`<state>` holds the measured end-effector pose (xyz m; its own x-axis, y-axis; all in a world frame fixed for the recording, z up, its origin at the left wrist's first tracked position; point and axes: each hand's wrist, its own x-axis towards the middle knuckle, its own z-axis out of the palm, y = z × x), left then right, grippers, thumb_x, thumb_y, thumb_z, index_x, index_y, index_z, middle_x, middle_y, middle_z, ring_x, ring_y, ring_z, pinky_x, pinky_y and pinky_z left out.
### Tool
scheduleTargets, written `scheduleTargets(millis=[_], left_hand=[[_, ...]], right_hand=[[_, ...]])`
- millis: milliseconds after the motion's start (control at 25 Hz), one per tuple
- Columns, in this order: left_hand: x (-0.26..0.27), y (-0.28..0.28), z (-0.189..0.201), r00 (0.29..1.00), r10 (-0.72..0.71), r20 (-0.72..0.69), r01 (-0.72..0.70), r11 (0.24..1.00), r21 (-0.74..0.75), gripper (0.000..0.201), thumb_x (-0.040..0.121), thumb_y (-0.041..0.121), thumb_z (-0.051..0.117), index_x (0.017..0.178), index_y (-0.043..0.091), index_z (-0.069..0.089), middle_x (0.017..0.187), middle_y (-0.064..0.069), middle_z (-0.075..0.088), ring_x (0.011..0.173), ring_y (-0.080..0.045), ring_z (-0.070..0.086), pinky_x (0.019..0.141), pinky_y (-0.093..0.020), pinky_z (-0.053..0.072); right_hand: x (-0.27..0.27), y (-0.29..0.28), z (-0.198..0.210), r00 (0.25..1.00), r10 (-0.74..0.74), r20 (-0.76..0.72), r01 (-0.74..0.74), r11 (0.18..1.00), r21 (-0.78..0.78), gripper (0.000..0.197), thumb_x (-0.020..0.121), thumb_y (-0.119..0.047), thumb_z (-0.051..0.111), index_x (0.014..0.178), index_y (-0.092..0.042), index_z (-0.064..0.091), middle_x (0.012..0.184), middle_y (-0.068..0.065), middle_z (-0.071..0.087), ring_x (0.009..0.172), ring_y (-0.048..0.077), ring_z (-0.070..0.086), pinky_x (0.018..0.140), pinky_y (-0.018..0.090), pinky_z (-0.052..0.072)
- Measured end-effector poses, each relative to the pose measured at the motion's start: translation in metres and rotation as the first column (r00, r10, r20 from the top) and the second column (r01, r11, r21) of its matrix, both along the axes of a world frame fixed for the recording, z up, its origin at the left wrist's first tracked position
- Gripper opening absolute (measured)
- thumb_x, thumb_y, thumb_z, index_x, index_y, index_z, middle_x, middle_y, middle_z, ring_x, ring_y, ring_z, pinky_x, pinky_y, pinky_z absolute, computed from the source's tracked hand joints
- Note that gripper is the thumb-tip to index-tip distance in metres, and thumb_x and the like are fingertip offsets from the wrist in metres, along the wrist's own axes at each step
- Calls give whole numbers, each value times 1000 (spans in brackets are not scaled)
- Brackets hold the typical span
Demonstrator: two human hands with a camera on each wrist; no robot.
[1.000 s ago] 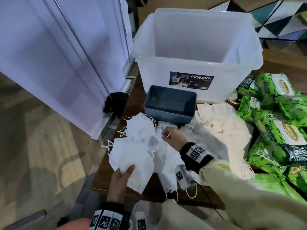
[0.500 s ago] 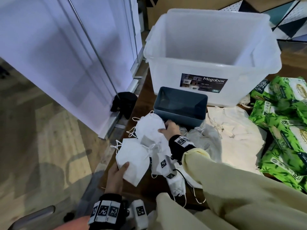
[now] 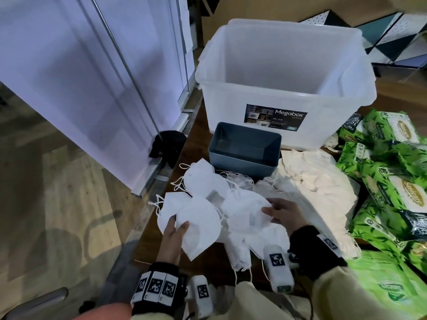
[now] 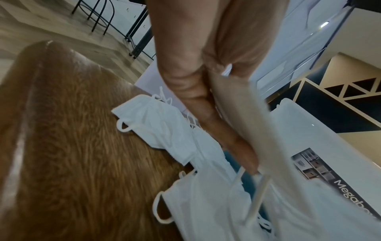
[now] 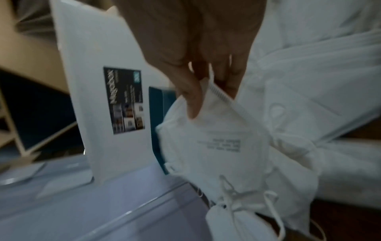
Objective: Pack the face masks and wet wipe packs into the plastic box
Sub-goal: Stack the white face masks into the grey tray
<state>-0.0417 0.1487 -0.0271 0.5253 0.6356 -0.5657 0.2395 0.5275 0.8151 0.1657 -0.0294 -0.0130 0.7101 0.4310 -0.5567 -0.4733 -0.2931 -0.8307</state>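
Note:
A pile of white face masks (image 3: 208, 188) lies on the wooden table (image 3: 215, 257) in front of the clear plastic Megabox box (image 3: 284, 72). My left hand (image 3: 172, 236) grips a white mask (image 3: 198, 225) at the pile's near left; in the left wrist view that mask (image 4: 243, 117) runs along my fingers (image 4: 206, 114). My right hand (image 3: 284, 215) pinches another white mask (image 3: 247, 209) by its edge, thumb (image 5: 191, 97) on top of the mask (image 5: 216, 146). Green wet wipe packs (image 3: 392, 172) are stacked at the right.
A small blue-grey bin (image 3: 245, 148) stands against the box's front. Cream cloth bags (image 3: 312, 188) lie between the masks and the wipes. A white sliding door (image 3: 80, 77) and a black object (image 3: 168, 144) are left of the table's edge.
My right hand drew back from near the blue bin toward me, now pinching a mask. The left hand kept hold of its mask and shifted slightly right.

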Motion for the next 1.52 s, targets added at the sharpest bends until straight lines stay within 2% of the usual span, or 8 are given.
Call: scheduleTargets(millis=[160,240,480,760,1000,1160,1320,1520], left_hand=[[2,-10,10,996,-83,25,84,996,-44,36,94,9,50,130,12,50,124,-9,60,112,-26,57,84,-32,51],[5,-8,14,991,-133,33,134,991,-30,36,93,11,52,129,14,52,121,-8,63,110,-26,59,88,-35,52],[24,-7,31,956,-291,29,289,956,59,29,92,10,53,119,17,60,117,-6,67,109,-24,62,98,-41,47],[44,-37,46,942,-324,89,325,946,2,31,91,30,52,113,14,65,113,-5,69,112,-21,60,100,-35,44],[40,-56,38,940,-338,52,332,938,102,55,69,47,74,116,24,60,117,-2,68,113,-23,61,102,-50,43],[33,-72,36,965,-263,-4,260,950,174,42,86,32,65,124,17,57,124,-4,63,117,-20,57,104,-42,43],[2,-78,28,1000,15,14,-16,996,86,14,88,4,57,97,9,67,90,-3,74,92,-25,65,82,-33,53],[-58,-52,15,973,221,-68,-217,974,58,16,91,8,54,101,9,66,97,-9,72,94,-30,64,88,-43,50]], right_hand=[[-5,-33,18,968,89,-233,14,914,405,16,61,8,65,69,-7,64,67,5,67,69,19,67,62,25,58],[-2,-35,26,967,168,-194,-65,892,447,25,74,27,42,72,4,51,55,8,61,47,14,62,45,19,51],[16,-24,37,709,591,385,-658,751,57,45,70,30,43,63,-10,62,64,-14,66,66,-4,59,69,10,46],[24,19,53,346,689,637,-738,619,-270,52,72,19,37,76,-21,71,76,-22,66,79,11,65,83,31,51],[8,25,52,380,696,610,-708,642,-292,43,84,17,34,83,-3,72,86,-3,68,74,-13,57,73,1,37],[2,23,46,367,733,573,-744,601,-293,47,76,20,34,82,-10,70,86,-6,69,74,3,57,70,6,41],[-3,26,29,513,718,471,-732,652,-195,45,73,23,29,79,-7,63,80,5,64,65,0,59,61,12,51],[-16,84,4,359,772,525,-639,613,-464,24,85,6,45,91,-1,66,99,13,65,86,22,60,77,23,46]])
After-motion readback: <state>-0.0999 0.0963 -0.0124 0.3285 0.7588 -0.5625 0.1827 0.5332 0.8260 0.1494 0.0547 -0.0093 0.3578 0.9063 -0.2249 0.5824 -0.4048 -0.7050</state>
